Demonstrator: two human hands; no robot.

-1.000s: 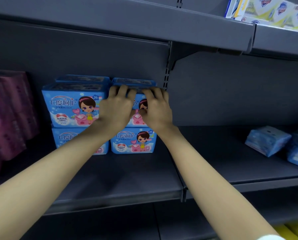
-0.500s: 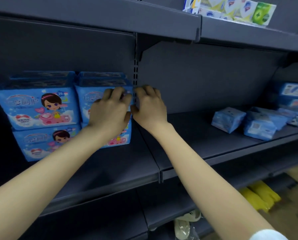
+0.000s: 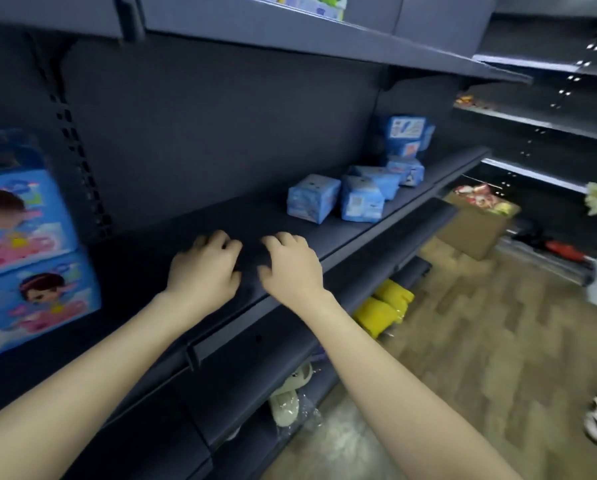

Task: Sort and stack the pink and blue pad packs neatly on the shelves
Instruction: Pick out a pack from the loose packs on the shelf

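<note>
Fingers (image 3: 214, 239) of the left hand (image 3: 203, 271) are loosely curled, a little apart, and hold nothing. The right hand (image 3: 291, 270) has its fingers (image 3: 283, 240) curled the same way, also empty. Both hands are palm down, side by side, over the front of the shelf (image 3: 355, 233); I cannot tell whether they touch it. The left forearm (image 3: 92, 372) and right forearm (image 3: 387, 386) reach in from below. Stacked blue packs (image 3: 30, 258) stand at the far left; loose blue packs (image 3: 312, 199) lie well to the right.
</note>
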